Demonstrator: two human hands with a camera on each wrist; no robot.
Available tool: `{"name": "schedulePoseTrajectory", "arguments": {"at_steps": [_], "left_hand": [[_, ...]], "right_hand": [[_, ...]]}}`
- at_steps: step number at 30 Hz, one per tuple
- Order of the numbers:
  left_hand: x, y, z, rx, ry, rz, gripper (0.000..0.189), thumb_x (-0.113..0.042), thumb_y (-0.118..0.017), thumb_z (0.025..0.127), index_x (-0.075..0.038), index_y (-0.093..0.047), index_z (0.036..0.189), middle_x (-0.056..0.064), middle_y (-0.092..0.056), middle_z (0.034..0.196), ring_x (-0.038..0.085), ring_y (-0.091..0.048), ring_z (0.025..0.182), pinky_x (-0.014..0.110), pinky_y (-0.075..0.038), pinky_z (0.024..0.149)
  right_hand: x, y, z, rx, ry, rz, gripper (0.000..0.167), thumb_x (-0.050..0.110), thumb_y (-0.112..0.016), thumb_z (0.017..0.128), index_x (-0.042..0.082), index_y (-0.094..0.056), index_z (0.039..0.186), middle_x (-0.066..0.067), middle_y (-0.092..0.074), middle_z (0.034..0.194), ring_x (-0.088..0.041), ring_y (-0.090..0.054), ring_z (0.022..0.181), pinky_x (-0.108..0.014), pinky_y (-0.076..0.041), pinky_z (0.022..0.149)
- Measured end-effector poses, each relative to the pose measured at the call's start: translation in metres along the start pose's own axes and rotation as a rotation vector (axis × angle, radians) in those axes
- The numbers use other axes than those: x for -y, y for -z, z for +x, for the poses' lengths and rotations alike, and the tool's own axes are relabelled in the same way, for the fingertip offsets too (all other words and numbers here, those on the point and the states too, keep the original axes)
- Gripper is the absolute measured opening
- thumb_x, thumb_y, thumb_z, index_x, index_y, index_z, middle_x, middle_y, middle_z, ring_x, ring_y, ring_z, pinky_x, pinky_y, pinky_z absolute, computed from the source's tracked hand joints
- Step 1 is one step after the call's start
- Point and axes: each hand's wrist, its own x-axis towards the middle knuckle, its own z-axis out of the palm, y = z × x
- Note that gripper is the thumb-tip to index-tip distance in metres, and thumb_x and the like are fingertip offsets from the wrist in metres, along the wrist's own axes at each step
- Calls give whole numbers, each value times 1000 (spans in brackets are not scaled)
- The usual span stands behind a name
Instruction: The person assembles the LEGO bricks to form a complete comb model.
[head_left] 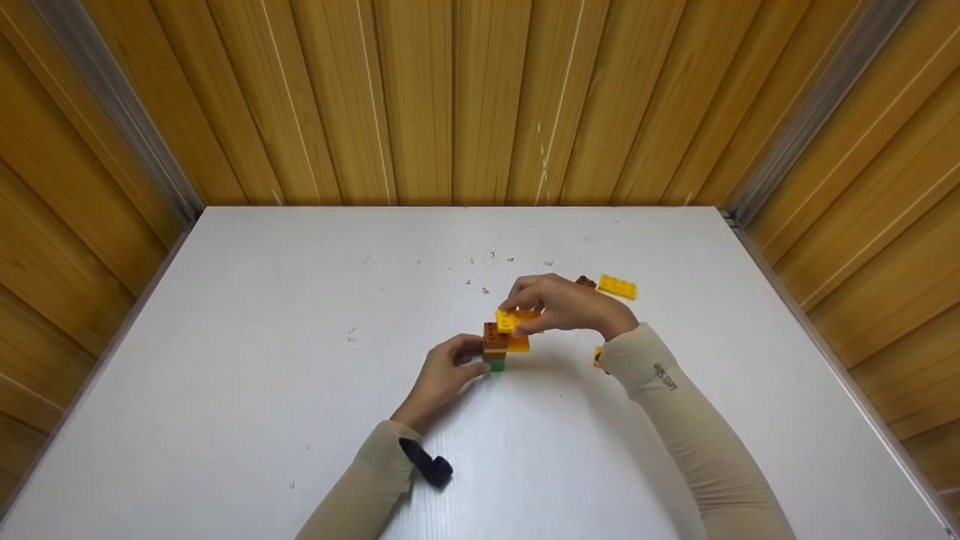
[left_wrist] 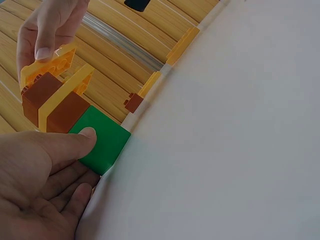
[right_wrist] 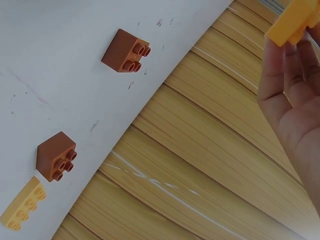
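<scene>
- The stack (head_left: 495, 341) stood upright near the middle of the bench (head_left: 225, 420), well in from its far edge: green block (left_wrist: 109, 131) at the base, lower brown block (left_wrist: 67, 113), jutting yellow plate (left_wrist: 64, 95), upper brown block (left_wrist: 42, 100). These four layers looked joined.
- The left hand (head_left: 446, 367) gripped the green block, thumb against its side.
- The right hand (head_left: 562, 301) pinched a tilted yellow plate (head_left: 507, 321) at the stack's top; I could not tell whether it touched the studs, so this layer seemed unfinished.
- Unused, toward the bench's far right corner: a loose yellow plate (head_left: 617, 286) beside a loose brown block (right_wrist: 56, 156), with another brown block (right_wrist: 126, 51) apart from them.
- Another yellow piece (head_left: 598, 356) lay partly hidden behind the right sleeve (head_left: 645, 364).
</scene>
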Motion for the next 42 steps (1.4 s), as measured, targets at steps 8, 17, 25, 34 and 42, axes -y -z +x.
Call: {"name": "schedulePoseTrajectory", "arguments": {"at_steps": [8,17,25,34,42], "left_hand": [[1,0,1,-2,4,-1,36,-7,-68,86,-8,-61,121,10,-63,124,24,-59,117,35,-48,104],[-1,0,0,-4,17,3,37,-6,-68,86,-8,-60,122,9,-63,125,24,-59,118,36,-48,105],[-1,-1,0,-7,18,4,37,-6,-69,86,-9,-61,122,8,-63,124,23,-59,118,36,-47,105],[1,0,0,1,15,-2,37,-7,-68,86,-10,-61,122,7,-63,124,22,-60,117,35,-48,105],[2,-1,1,-4,5,-11,37,-7,-69,86,-10,-61,122,8,-63,124,24,-59,118,36,-47,106]], "right_hand": [[3,-2,5,29,8,-3,36,21,-72,86,9,-68,120,-3,-65,107,-17,-59,95,-33,-56,87],[5,-6,9,12,34,-48,36,21,-73,85,10,-69,119,-3,-65,105,-16,-57,89,-29,-54,81],[10,-7,10,24,25,-56,35,22,-73,85,11,-69,119,-2,-66,104,-15,-58,90,-28,-54,80],[15,-7,13,47,-22,-69,37,23,-73,85,11,-68,120,-3,-65,107,-17,-58,93,-30,-53,84],[17,-9,14,64,-51,-111,38,24,-72,86,11,-68,121,-3,-64,108,-17,-58,96,-33,-54,88]]}}
